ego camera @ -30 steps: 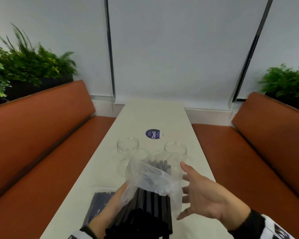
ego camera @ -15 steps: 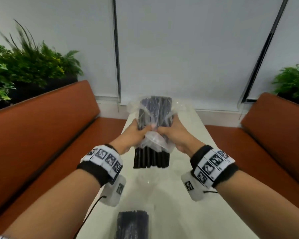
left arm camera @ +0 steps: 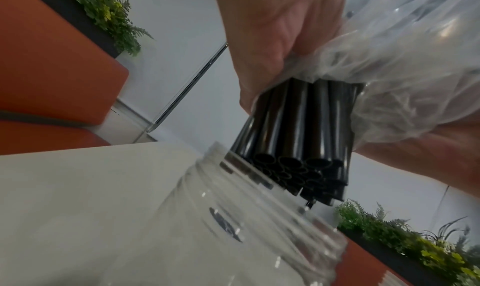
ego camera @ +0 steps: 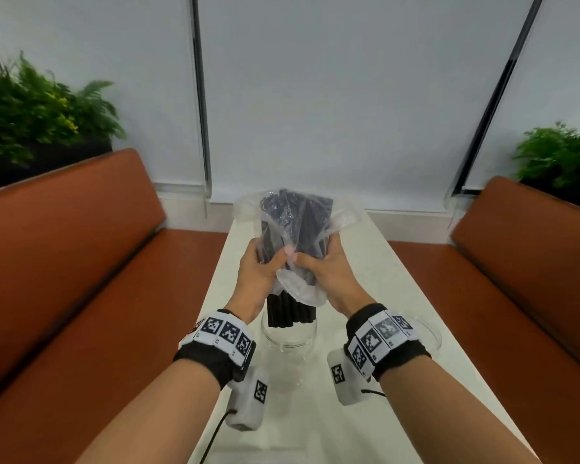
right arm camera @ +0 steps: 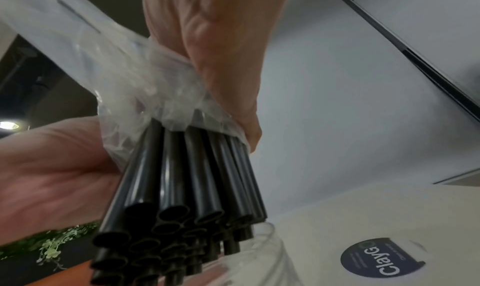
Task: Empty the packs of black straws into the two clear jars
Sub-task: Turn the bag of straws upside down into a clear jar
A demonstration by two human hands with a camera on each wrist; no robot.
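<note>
Hands meet at chest height over the table (ego camera: 375,262), forearms stretched forward and angled inward: the left hand (ego camera: 260,271) and the right hand (ego camera: 325,267) both clench round the middle of one clear plastic pack (ego camera: 295,216) held upright, thumbs nearly touching at its front. Black straws (ego camera: 290,309) stick out of the pack's open lower end, their tips at the mouth of a clear jar (ego camera: 288,339) standing directly beneath. A second clear jar (ego camera: 427,334) stands on the table to the right, partly hidden behind the right wrist band.
</note>
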